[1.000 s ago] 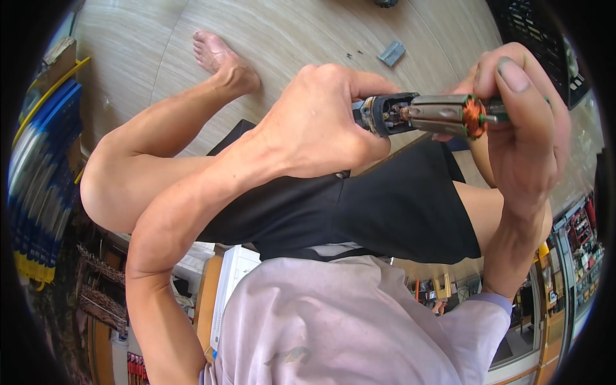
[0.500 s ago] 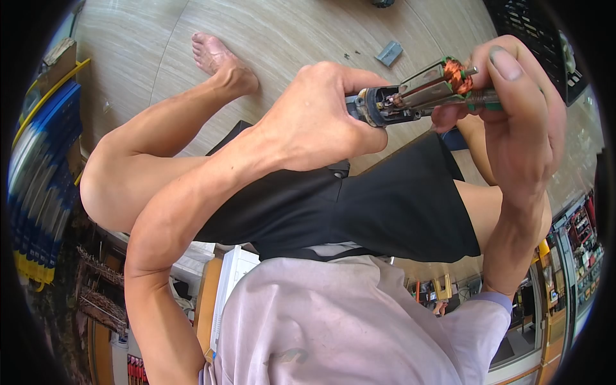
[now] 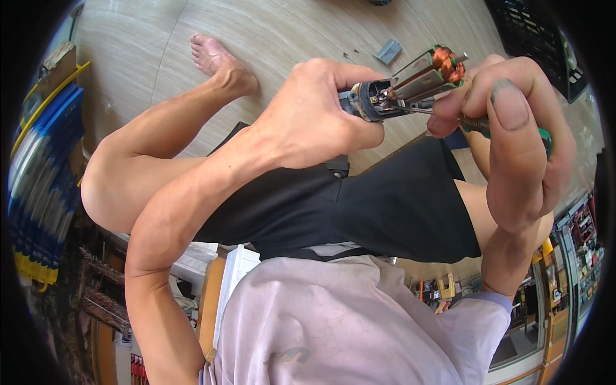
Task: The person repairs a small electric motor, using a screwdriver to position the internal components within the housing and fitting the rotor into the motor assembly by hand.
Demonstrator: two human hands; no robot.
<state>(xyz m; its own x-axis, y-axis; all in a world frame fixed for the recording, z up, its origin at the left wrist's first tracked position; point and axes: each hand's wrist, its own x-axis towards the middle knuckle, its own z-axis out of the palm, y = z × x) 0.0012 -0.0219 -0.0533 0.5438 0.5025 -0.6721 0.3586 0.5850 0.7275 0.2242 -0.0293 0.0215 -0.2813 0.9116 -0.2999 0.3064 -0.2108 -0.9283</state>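
My left hand (image 3: 321, 115) is closed around a dark power-tool body (image 3: 370, 101). From the body's open end, a metal motor part (image 3: 418, 78) with copper windings (image 3: 448, 64) sticks out, tilted up to the right. Closed around a green-handled screwdriver (image 3: 476, 125) is my right hand (image 3: 513, 122). The screwdriver's thin shaft reaches left to the open end of the body, below the motor part. Small metal pieces show inside the opening, but where exactly the tip touches cannot be made out.
A small grey-blue piece (image 3: 388, 52) and tiny dark bits (image 3: 346, 54) lie on the tiled floor (image 3: 276, 38). My bare foot (image 3: 215, 58) rests at the upper left. A black crate (image 3: 532, 38) stands at the upper right. Blue packages (image 3: 48, 173) hang at the left.
The motor part has tilted upward out of line with the tool body. My right hand has shifted, and the screwdriver's shaft now shows below the motor part. My left hand moved slightly up and left.
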